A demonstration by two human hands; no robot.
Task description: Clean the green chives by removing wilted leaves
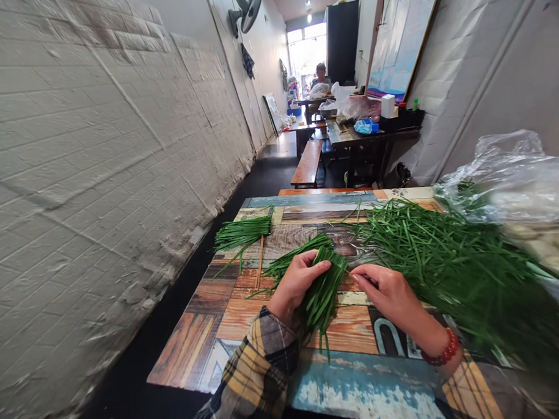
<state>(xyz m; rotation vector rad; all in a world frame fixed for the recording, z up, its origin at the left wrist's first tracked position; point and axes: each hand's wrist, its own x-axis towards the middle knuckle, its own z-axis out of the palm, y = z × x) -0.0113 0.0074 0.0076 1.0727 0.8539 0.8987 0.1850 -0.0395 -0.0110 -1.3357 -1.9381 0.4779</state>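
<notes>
Left hand (pixel 298 280): fingers closed around a thick bundle of long, flat green leaves (pixel 329 287), observed over the middle of the desk (pixel 353 325), which has a patchwork wood-grain top. Right hand (pixel 389 290): fingers pinched together on a slender light-brown stick (pixel 349 272), at the bundle's right edge. Further left, I note a second green leaf bundle (pixel 242 231), thin brown wooden sticks (pixel 260 264) at its right end. To the right: a broad heap of loose green leaves (pixel 425 239), a crumpled clear plastic bag (pixel 510 175) adjoining.
</notes>
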